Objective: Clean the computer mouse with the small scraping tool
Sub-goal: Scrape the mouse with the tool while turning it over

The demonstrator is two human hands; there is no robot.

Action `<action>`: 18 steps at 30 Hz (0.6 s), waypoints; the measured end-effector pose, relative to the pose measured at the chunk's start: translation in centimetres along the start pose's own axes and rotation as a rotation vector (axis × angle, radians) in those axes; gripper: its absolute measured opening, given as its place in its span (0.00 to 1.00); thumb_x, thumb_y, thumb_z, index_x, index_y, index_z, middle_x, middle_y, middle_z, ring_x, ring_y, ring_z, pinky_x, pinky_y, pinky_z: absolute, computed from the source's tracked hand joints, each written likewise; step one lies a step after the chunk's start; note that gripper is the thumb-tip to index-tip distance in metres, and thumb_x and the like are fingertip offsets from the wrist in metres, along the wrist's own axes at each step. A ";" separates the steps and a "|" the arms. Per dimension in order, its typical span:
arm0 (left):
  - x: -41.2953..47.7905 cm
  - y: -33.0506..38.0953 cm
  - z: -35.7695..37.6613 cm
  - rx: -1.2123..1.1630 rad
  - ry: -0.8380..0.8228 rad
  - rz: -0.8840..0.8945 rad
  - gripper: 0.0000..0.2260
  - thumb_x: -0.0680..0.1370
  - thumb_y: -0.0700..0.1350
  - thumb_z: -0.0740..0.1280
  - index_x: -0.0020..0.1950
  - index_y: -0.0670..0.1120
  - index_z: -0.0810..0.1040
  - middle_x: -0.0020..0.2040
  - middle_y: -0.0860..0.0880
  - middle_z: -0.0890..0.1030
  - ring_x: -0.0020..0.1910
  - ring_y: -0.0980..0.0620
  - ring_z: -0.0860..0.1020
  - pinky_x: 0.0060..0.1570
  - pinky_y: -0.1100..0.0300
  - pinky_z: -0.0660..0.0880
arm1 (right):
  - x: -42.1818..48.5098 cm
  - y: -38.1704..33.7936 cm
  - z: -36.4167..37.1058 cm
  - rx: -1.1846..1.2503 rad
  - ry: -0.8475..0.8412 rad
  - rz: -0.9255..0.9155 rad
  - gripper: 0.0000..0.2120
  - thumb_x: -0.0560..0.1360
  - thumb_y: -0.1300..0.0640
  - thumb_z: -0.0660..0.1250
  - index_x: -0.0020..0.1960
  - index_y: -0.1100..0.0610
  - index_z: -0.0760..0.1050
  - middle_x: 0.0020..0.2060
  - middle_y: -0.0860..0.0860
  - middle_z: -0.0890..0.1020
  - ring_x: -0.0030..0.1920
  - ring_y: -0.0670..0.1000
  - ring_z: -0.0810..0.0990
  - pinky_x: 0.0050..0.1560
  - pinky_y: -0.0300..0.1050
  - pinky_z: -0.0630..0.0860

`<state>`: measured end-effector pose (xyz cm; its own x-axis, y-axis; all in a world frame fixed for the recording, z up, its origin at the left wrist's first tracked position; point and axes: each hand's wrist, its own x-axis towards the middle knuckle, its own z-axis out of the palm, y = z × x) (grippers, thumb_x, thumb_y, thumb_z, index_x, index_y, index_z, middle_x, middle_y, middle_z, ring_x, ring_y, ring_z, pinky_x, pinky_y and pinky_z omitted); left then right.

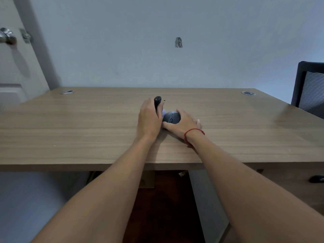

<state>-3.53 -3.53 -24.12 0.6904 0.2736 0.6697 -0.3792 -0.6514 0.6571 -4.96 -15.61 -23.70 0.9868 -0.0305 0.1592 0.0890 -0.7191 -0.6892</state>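
A dark grey computer mouse lies on the wooden desk near its middle. My right hand wraps around the mouse from the right and rear, holding it down. Just left of it, my left hand is closed around a small tool with a black rounded handle that sticks up above my fingers. The tool's lower end is hidden behind my fingers; a pale bluish bit shows between the left hand and the mouse. A red string is tied round my right wrist.
Two round cable grommets sit in the desk's back corners. A black mesh chair stands at the right. A door with a metal knob is at the left. The wall is directly behind the desk.
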 end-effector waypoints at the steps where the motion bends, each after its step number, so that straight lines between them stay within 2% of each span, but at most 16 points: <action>1: 0.0 0.3 -0.1 -0.033 0.022 0.020 0.11 0.80 0.45 0.63 0.46 0.37 0.74 0.41 0.44 0.74 0.40 0.48 0.70 0.39 0.63 0.62 | 0.1 0.1 0.1 -0.003 0.008 0.001 0.36 0.64 0.32 0.69 0.67 0.48 0.69 0.64 0.48 0.76 0.67 0.54 0.71 0.75 0.59 0.56; 3: 0.0 0.2 -0.3 -0.097 0.015 0.013 0.10 0.80 0.45 0.64 0.43 0.40 0.74 0.40 0.43 0.76 0.39 0.48 0.72 0.39 0.62 0.64 | 0.2 0.2 0.2 -0.016 0.013 0.009 0.40 0.64 0.31 0.69 0.71 0.48 0.67 0.67 0.48 0.75 0.69 0.55 0.69 0.75 0.59 0.56; 5: 0.2 -0.3 -0.3 -0.071 -0.061 -0.028 0.09 0.79 0.45 0.65 0.40 0.43 0.73 0.38 0.46 0.75 0.38 0.48 0.72 0.38 0.63 0.63 | 0.3 0.3 0.2 -0.033 0.004 0.012 0.41 0.66 0.33 0.69 0.73 0.50 0.64 0.69 0.49 0.74 0.71 0.56 0.69 0.76 0.59 0.55; 7: 0.3 -0.7 -0.1 -0.032 -0.109 -0.108 0.10 0.79 0.46 0.65 0.40 0.43 0.74 0.38 0.47 0.75 0.39 0.49 0.71 0.36 0.65 0.63 | 0.2 0.3 0.0 -0.014 -0.005 0.014 0.37 0.68 0.37 0.69 0.72 0.51 0.66 0.64 0.50 0.77 0.68 0.56 0.71 0.76 0.58 0.54; 9: 0.4 -0.6 -0.3 -0.062 -0.062 -0.148 0.10 0.79 0.47 0.65 0.40 0.43 0.73 0.38 0.47 0.75 0.39 0.49 0.71 0.33 0.66 0.63 | 0.0 0.2 -0.2 0.001 -0.021 0.016 0.34 0.69 0.39 0.69 0.70 0.53 0.67 0.61 0.49 0.78 0.67 0.55 0.72 0.76 0.57 0.53; 12: 0.2 0.1 -0.5 -0.146 0.035 -0.089 0.11 0.79 0.47 0.64 0.43 0.41 0.75 0.40 0.47 0.76 0.41 0.49 0.74 0.39 0.64 0.66 | -0.2 0.2 -0.5 0.016 -0.029 0.018 0.32 0.71 0.41 0.68 0.71 0.52 0.67 0.63 0.50 0.77 0.68 0.55 0.71 0.77 0.56 0.52; 14: 0.1 0.5 -0.6 -0.156 0.035 -0.035 0.11 0.79 0.47 0.65 0.44 0.39 0.76 0.40 0.47 0.77 0.41 0.49 0.75 0.41 0.63 0.69 | -0.1 0.3 -0.5 0.023 -0.033 0.003 0.32 0.71 0.41 0.68 0.71 0.52 0.67 0.64 0.50 0.77 0.68 0.55 0.72 0.77 0.56 0.51; 16: 0.1 0.3 -0.5 -0.118 -0.023 -0.015 0.10 0.79 0.46 0.66 0.40 0.41 0.75 0.37 0.47 0.76 0.37 0.49 0.73 0.34 0.68 0.67 | 0.2 0.5 -0.2 0.011 -0.016 -0.012 0.32 0.69 0.39 0.69 0.69 0.51 0.69 0.64 0.50 0.77 0.67 0.56 0.72 0.75 0.56 0.55; 18: 0.2 -0.1 -0.3 -0.033 -0.086 -0.028 0.10 0.78 0.44 0.66 0.39 0.44 0.72 0.35 0.47 0.74 0.36 0.49 0.71 0.33 0.65 0.62 | 0.6 0.6 0.0 0.000 0.009 -0.020 0.32 0.66 0.37 0.69 0.65 0.51 0.73 0.62 0.50 0.78 0.65 0.56 0.73 0.72 0.56 0.62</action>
<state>-3.56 -3.23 -23.98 0.7509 0.2285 0.6197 -0.3781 -0.6206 0.6870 -4.31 -16.08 -24.07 0.9835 -0.0222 0.1796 0.1089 -0.7199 -0.6855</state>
